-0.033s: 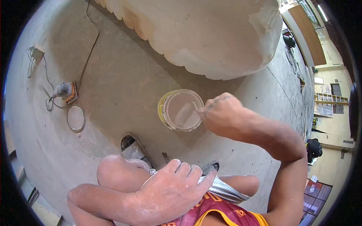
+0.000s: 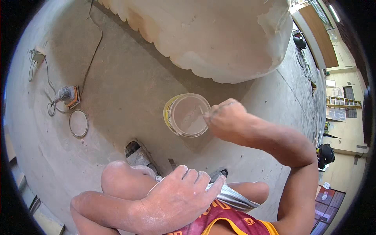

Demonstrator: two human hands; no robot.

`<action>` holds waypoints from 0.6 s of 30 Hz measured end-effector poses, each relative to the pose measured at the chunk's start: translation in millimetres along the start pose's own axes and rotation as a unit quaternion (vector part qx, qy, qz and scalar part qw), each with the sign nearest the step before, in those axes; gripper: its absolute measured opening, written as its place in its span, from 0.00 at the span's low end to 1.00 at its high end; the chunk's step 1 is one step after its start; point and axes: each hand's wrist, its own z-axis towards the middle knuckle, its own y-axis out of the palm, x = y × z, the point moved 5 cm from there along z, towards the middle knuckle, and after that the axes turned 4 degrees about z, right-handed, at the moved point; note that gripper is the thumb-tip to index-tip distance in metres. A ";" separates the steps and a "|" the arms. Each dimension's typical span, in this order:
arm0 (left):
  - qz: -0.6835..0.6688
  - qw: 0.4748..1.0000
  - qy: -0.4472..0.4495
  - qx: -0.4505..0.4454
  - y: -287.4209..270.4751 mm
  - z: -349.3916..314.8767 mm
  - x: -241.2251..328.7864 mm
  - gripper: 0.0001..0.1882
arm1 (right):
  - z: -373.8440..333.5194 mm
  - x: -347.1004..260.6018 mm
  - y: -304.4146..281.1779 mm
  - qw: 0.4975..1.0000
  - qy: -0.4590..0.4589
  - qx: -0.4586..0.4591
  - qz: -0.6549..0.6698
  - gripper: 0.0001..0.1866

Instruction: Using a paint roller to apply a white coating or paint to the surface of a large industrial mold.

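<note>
A plastic bucket [image 2: 167,114] with a yellow side stands on the floor in front of me, holding a pinkish-grey paste or thick liquid [image 2: 185,111]. At its right rim, my right hand [image 2: 226,117] is closed round a thin pale stick [image 2: 201,109] that dips into the bucket; the stick's lower end is hidden in the paste. My left hand [image 2: 178,197], dusted with pale powder, lies across my lap with its fingers apart and holds nothing that I can see.
Ahead curves a large pale shell-like form [image 2: 219,39] with a scalloped edge. To the left lie a dusty power sander [image 2: 68,96] with its cord [image 2: 93,58] and a round lid [image 2: 78,123]. A sandalled foot [image 2: 141,156] is near the bucket; a ladder [image 2: 344,102] stands far right.
My right hand has shifted slightly to the left and up with the stick. The marks on the paste's surface have changed, while my left hand stays where it was.
</note>
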 end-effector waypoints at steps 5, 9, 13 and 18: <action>0.012 1.000 0.006 0.019 -15.0 2.9 2.4 0.28 | -12.7 2.5 -10.6 1.000 -0.013 -0.005 0.022 0.08; 0.021 0.999 0.012 0.028 -9.2 7.1 -1.9 0.28 | -9.6 20.0 -3.6 0.997 0.043 -0.039 0.040 0.11; 0.031 0.997 0.021 0.065 -11.0 5.3 1.1 0.28 | -1.6 6.7 12.6 0.999 0.029 -0.017 0.011 0.11; 0.015 0.999 -0.007 0.028 5.2 3.3 -0.5 0.29 | -21.9 8.4 -22.8 1.000 -0.002 0.002 -0.007 0.08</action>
